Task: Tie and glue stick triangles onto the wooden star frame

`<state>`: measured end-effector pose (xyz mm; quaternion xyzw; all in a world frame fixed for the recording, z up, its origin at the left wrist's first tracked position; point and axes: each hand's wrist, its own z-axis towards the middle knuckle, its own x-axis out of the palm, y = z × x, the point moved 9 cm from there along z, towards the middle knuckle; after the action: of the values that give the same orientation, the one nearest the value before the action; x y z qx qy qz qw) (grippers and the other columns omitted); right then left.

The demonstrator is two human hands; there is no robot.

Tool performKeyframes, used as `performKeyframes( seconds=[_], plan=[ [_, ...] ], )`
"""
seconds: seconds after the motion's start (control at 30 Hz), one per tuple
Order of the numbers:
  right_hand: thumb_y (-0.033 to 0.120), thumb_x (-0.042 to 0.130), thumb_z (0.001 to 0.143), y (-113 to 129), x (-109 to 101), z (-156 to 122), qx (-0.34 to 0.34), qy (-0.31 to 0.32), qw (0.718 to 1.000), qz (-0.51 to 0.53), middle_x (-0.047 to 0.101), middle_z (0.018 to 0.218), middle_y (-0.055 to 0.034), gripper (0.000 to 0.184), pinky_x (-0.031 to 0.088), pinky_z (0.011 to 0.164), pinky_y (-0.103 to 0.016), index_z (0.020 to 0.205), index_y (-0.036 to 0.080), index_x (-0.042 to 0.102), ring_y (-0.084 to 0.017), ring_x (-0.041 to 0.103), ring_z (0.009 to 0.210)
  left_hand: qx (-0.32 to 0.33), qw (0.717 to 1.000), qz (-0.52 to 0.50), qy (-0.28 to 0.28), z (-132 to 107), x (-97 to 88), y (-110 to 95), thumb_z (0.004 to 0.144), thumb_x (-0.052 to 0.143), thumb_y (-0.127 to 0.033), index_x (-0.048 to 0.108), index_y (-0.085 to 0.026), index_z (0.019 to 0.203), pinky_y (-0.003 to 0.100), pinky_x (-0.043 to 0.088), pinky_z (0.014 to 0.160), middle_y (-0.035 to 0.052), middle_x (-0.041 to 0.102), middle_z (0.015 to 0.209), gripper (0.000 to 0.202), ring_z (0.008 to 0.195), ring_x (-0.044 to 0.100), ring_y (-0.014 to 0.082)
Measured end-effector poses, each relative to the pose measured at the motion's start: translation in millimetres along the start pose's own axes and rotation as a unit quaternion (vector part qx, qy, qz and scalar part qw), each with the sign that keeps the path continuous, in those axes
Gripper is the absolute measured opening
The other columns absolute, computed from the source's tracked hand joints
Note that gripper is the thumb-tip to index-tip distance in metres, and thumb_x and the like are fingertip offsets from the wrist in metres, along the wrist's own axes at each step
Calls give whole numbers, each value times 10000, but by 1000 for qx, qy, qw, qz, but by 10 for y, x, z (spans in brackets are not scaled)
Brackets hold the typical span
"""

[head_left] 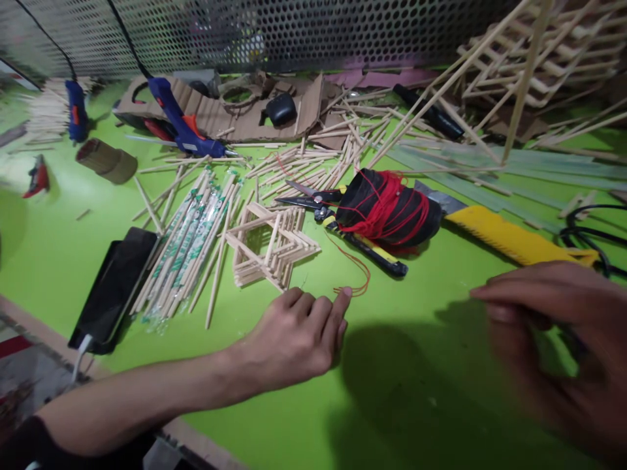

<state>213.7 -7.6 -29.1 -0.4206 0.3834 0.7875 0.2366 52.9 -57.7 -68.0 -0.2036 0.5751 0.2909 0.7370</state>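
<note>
My left hand (298, 333) is over the green table with its fingers curled in, its fingertips beside a loose end of red thread (366, 277). Whatever lies within those fingers is hidden. At the right edge, my right hand (553, 333) is raised and blurred, thumb and forefinger pinched together; I cannot make out anything between them. The thread runs from a black roll wound with red thread (386, 209). A star-shaped stack of wooden sticks (269, 245) stands just beyond my left hand. Scissors (313, 199) and a yellow-black cutter (365, 248) lie against the roll.
A yellow-handled saw (514, 235) lies at the right, near a black cable (578, 235). Wrapped sticks (189, 241) and a black phone (115, 287) are at left. Behind are blue glue guns (179, 121), cardboard (308, 108), loose sticks (318, 163) and a stick structure (539, 59).
</note>
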Motion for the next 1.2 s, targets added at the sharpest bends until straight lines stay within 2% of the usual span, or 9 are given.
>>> performKeyframes(
  seconds=[0.27, 0.47, 0.6, 0.7, 0.87, 0.93, 1.03, 1.1, 1.2],
  plan=[
    [107, 410, 948, 428, 414, 111, -155, 87, 981, -77, 653, 854, -69, 194, 464, 655, -348, 1039, 129, 580, -206, 615, 713, -28, 999, -46, -1, 97, -101, 148, 900, 567, -106, 635, -33, 1107, 296, 453, 455, 22, 628, 724, 229, 572, 588, 154],
    [96, 418, 916, 454, 415, 71, -160, 93, 978, -92, 635, 812, -69, 181, 439, 631, -355, 933, 143, 592, -220, 600, 681, -91, 985, -93, 114, 217, 97, 308, 918, 494, -86, 598, -117, 994, 287, 486, 507, 63, 616, 918, 132, 709, 621, 180],
    [92, 434, 926, 436, 324, 75, -118, 56, 990, -45, 648, 936, -111, 195, 465, 675, -362, 1034, 120, 593, -238, 613, 790, -91, 982, -60, 157, 311, 200, 254, 919, 439, -48, 552, -77, 1003, 268, 424, 454, 107, 610, 936, 144, 745, 625, 212],
    [149, 446, 938, 471, 305, 99, -72, 46, 996, 5, 615, 1117, -142, 280, 510, 853, -386, 1202, 108, 532, -249, 600, 1015, -82, 983, -70, 146, 341, 113, 190, 845, 483, -22, 514, -84, 1012, 265, 407, 445, 111, 623, 947, 181, 665, 606, 186],
    [259, 521, 938, 521, 405, 159, 61, 51, 961, 263, 498, 1413, -143, 603, 428, 1093, -426, 1485, 171, 285, -225, 491, 1305, -65, 984, -129, 107, 336, -169, 119, 706, 467, 57, 444, -133, 1046, 229, 406, 465, 31, 636, 849, 390, 588, 563, 123],
    [254, 489, 948, 597, 412, 189, 62, 46, 951, 301, 573, 1326, -135, 496, 489, 1025, -379, 1423, 156, 383, -207, 567, 1216, -72, 982, -162, 63, 350, -320, 125, 741, 428, 49, 418, -145, 1132, 217, 364, 441, 21, 643, 849, 437, 568, 546, 110],
    [226, 464, 959, 679, 381, 209, 60, 53, 940, 332, 691, 977, -63, 220, 562, 755, -262, 1107, 150, 609, -155, 672, 861, -77, 978, -195, 17, 370, -523, 138, 807, 413, -8, 422, -185, 1167, 217, 368, 457, 12, 651, 877, 401, 608, 572, 112],
    [243, 467, 984, 695, 332, 193, 67, 62, 939, 331, 658, 733, -1, 195, 506, 561, -209, 965, 160, 643, -120, 623, 625, -78, 975, -210, 11, 372, -616, 151, 810, 432, -35, 440, -199, 1130, 222, 384, 473, 3, 649, 881, 360, 625, 576, 116],
    [267, 473, 999, 664, 200, 139, 80, 52, 949, 300, 658, 685, 10, 231, 452, 506, -200, 909, 170, 662, -118, 605, 589, -88, 966, -242, 2, 345, -713, 199, 769, 460, -13, 462, -199, 1108, 214, 379, 473, -24, 630, 817, 386, 590, 541, 106]
  ],
)
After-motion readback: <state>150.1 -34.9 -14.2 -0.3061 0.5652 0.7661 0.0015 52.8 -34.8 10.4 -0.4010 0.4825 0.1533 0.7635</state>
